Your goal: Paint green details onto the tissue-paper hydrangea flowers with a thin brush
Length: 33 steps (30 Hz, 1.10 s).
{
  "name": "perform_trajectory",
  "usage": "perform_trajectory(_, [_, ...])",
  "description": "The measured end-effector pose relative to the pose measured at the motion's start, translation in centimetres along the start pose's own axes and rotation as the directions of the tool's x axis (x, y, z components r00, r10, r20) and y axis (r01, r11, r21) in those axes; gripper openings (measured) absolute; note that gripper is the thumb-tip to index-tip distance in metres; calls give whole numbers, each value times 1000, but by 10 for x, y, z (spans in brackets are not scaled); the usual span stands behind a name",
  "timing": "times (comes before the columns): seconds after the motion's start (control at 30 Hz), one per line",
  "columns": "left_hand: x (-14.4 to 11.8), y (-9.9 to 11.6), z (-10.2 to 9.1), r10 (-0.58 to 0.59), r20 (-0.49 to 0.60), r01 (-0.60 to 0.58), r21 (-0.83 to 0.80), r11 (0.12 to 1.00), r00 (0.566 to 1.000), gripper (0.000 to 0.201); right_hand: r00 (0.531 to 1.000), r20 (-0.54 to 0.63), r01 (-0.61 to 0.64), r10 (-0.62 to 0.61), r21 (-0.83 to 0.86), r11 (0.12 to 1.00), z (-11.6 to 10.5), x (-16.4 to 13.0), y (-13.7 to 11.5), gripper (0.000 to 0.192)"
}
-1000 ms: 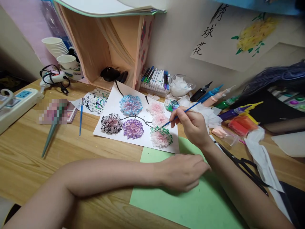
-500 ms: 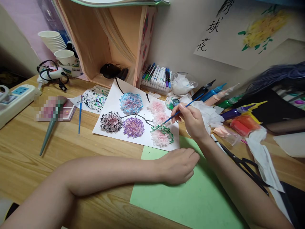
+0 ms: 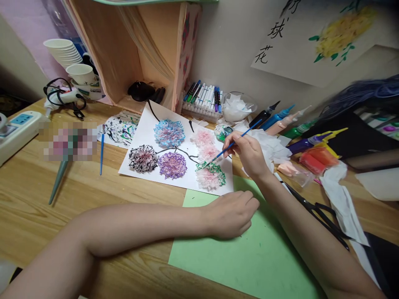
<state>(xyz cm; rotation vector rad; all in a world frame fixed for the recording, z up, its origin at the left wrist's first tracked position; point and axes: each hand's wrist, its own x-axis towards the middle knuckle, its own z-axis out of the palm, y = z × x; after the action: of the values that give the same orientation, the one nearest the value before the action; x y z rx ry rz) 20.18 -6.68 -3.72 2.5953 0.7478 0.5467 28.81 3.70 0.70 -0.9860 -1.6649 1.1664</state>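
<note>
Right hand (image 3: 249, 155) pinched around blue brush (image 3: 232, 144), tip on green-edged flower (image 3: 211, 175).

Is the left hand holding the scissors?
No, the left hand rests empty on the green paper; the scissors lie apart, beyond the right forearm.

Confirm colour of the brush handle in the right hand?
Blue: thin paintbrush in the right hand, clearest in the head view.

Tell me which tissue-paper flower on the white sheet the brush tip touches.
The pink tissue flower with green-painted edges, nearest the right hand; the thin blue paintbrush meets it. No other flower has green edging.
</note>
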Motion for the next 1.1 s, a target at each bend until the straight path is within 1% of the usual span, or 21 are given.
perform_trajectory(0.1, [0,0,0,2,8,-2,17,1000,1000,13,1000,26,-8,8,-10,1000,1,-1,1,41])
perform_trajectory(0.27, [0,0,1,11,2,-12,19,1000,1000,14,999,-35,28,-27,19,999,0,1,-1,41])
perform_trajectory(0.33, [0,0,1,12,6,-12,11,1000,1000,14,1000,-10,28,-28,36,999,0,0,-1,40])
perform_trajectory(0.4, [0,-1,1,16,16,-16,7,1000,1000,14,998,46,30,-32,39,999,0,-2,-1,40])
perform_trajectory(0.5, [0,-1,1,20,41,-20,0,1000,999,14,994,95,58,-59,13,998,2,-4,-1,39])
perform_trajectory(0.6, [0,-1,0,14,45,-14,-6,1000,999,14,994,52,99,-98,-15,995,1,-4,-2,40])
perform_trajectory(0.7, [0,-1,0,18,37,-18,-3,1000,999,14,992,-9,129,-129,9,992,-1,-3,-6,40])
perform_trajectory(0.73, [0,-1,0,20,37,-20,1,1000,999,14,991,-1,133,-133,18,991,-1,-3,-7,39])
perform_trajectory(0.8, [0,-1,0,14,45,-14,9,1000,999,15,989,62,134,-134,8,991,1,-5,-9,39])
perform_trajectory(0.87, [0,-1,0,-4,54,4,8,1000,999,15,981,143,140,-133,-42,989,3,-9,-8,40])
perform_trajectory(0.93, [-1,-1,0,-16,60,16,7,1000,998,15,972,184,165,-145,-102,981,6,-11,-8,41])
perform_trajectory(1.0, [0,-1,0,-12,61,12,8,1000,998,15,970,167,201,-177,-139,970,6,-12,-7,41])
perform_trajectory(1.1, [0,-1,-1,5,62,-6,10,1000,998,15,969,62,245,-238,-160,956,0,-8,-10,40])
